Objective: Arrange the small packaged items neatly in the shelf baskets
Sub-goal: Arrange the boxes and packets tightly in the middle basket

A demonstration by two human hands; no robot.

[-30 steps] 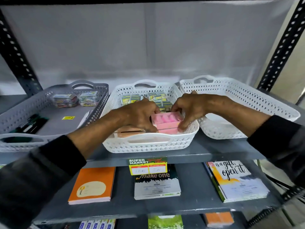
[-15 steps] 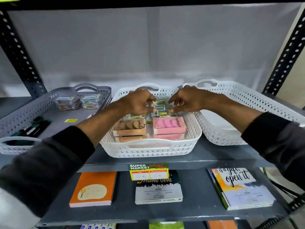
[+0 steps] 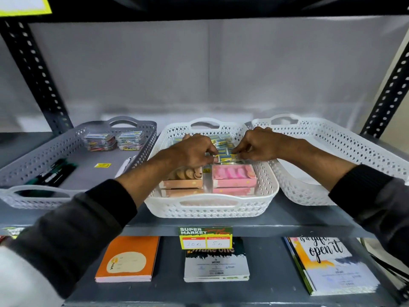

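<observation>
The middle white basket [image 3: 208,209] holds peach boxes [image 3: 183,185] at its front left and pink boxes [image 3: 234,177] at its front right, each stacked. Behind them lie small yellow-and-blue packets [image 3: 223,149] in clear wrap. My left hand [image 3: 190,151] and my right hand [image 3: 256,144] reach into the back half of the basket from either side. The fingertips of both hands pinch the packets in the middle of the row. My left hand hides part of the peach boxes and the left packets.
A grey basket [image 3: 44,165] at left holds clear packets [image 3: 115,140], dark pens [image 3: 53,173] and a yellow tag. A white basket [image 3: 354,156] stands at right. Below, a price label [image 3: 204,237] hangs over notebooks: orange [image 3: 128,259], black-and-white [image 3: 215,262] and "open it" [image 3: 329,264].
Both hands left the pink boxes at the basket's front, moved to the packets behind and now pinch them. The camera has come closer and looks a little lower.
</observation>
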